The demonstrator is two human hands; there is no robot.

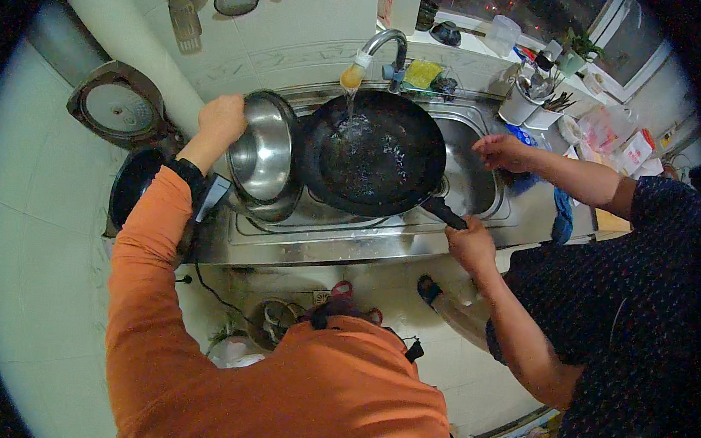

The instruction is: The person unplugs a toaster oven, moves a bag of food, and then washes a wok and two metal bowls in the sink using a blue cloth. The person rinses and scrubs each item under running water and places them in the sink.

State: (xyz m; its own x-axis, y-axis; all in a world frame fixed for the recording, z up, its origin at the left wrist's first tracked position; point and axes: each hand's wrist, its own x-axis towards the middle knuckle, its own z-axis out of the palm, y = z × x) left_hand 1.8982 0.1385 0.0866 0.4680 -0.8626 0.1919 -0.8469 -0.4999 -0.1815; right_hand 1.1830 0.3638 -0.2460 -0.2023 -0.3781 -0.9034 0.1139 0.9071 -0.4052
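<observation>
My left hand (223, 118) grips the rim of a stainless steel bowl (264, 153), tilted on its side at the left of the sink. My right hand is out of view. Close beside the bowl, a black wok (377, 178) lies over the steel sink (471, 166). Water runs into it from the faucet (391, 38), which has a yellowish nozzle (353, 74). Another person's hand (472, 247) holds the wok handle (444, 213). That person's other hand (502, 153) hovers over the sink's right side.
A rice cooker (131, 169) stands with its lid (119, 105) raised at left. Utensil holders (520, 106) and plastic bags (603, 126) crowd the right counter. A yellow sponge (422, 74) sits behind the faucet. A slotted spatula (184, 19) hangs on the wall. A cord (219, 295) trails below the counter.
</observation>
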